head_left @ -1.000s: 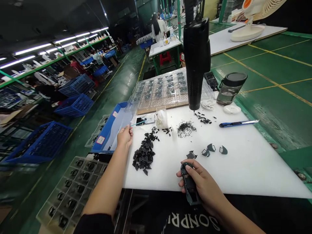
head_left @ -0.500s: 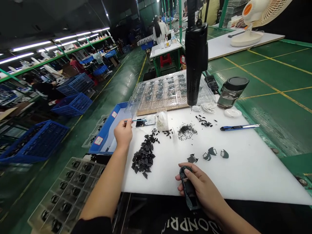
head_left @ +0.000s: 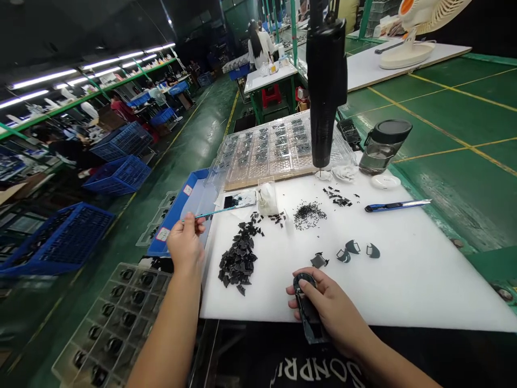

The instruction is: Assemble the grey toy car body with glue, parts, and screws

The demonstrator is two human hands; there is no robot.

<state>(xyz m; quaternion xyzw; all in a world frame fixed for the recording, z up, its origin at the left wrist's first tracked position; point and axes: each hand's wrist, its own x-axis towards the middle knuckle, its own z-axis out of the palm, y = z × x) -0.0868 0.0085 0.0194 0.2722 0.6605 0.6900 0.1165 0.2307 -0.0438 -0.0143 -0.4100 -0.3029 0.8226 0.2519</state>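
Observation:
My left hand [head_left: 186, 242] is closed on a thin blue stick [head_left: 218, 211], its tip pointing right toward a small white pad with dark smears [head_left: 242, 199]. Whether the stick is a brush is too small to tell. In my right hand [head_left: 329, 304] lies a dark, elongated plastic housing [head_left: 309, 312] with a rounded upper end, gripped between thumb and fingers at the table's front edge. Just beyond it rests a dark plate-like piece [head_left: 319, 260]. Several curved grey pieces [head_left: 352, 247] lie farther right. A heap of black plastic parts [head_left: 238, 258] sits between my hands.
A black electric screwdriver [head_left: 325, 97] hangs over the white table [head_left: 424, 275]. Tiny screw-like parts [head_left: 309, 214], a utility knife [head_left: 398, 205] and a lidded cup [head_left: 385, 145] are on it. Behind stands a clear compartment tray [head_left: 266, 148]; a blue bin [head_left: 161, 242] is left.
My left hand has moved left and toward me with the blue stick, away from the smeared pad. My right hand still holds the housing, shifted only slightly.

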